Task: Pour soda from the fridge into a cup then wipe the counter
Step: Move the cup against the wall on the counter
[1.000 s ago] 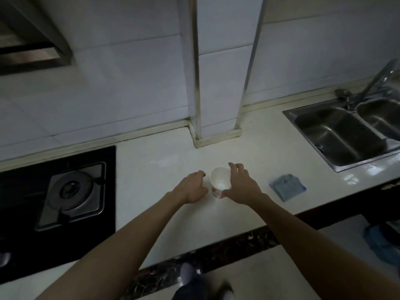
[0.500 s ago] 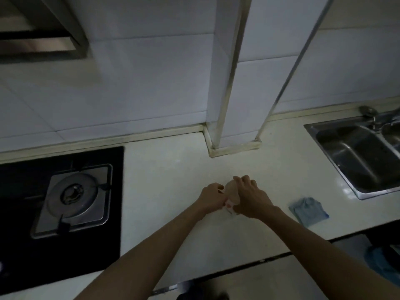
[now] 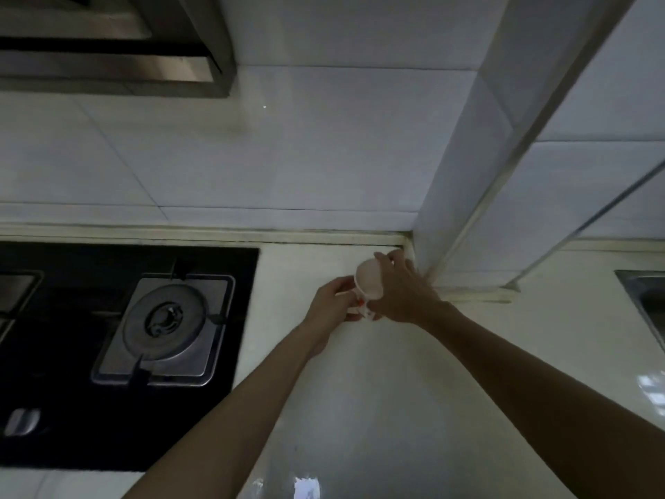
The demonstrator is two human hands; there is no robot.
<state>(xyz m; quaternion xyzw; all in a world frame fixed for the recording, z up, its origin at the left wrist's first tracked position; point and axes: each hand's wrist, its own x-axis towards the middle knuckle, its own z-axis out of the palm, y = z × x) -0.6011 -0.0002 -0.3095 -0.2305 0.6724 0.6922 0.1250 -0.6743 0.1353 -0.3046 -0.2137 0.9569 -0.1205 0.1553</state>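
Note:
A white paper cup [image 3: 369, 284] with red print is held between both hands above the pale counter [image 3: 360, 390], close to the foot of the tiled pillar. It is tilted, its open mouth facing up and to the left. My right hand [image 3: 403, 291] wraps its right side from above. My left hand [image 3: 333, 304] grips its lower left side and base. No soda bottle or cloth is in view.
A black gas hob [image 3: 118, 336] with a steel burner fills the left. A range hood [image 3: 111, 45] hangs above it. The tiled pillar [image 3: 464, 181] juts out at the right, and a steel sink's corner [image 3: 647, 297] shows at the far right.
Both hands closed on the cup and carried it back toward the wall and pillar, tilting it. The view swung left and up, so the blue cloth and most of the sink left the frame.

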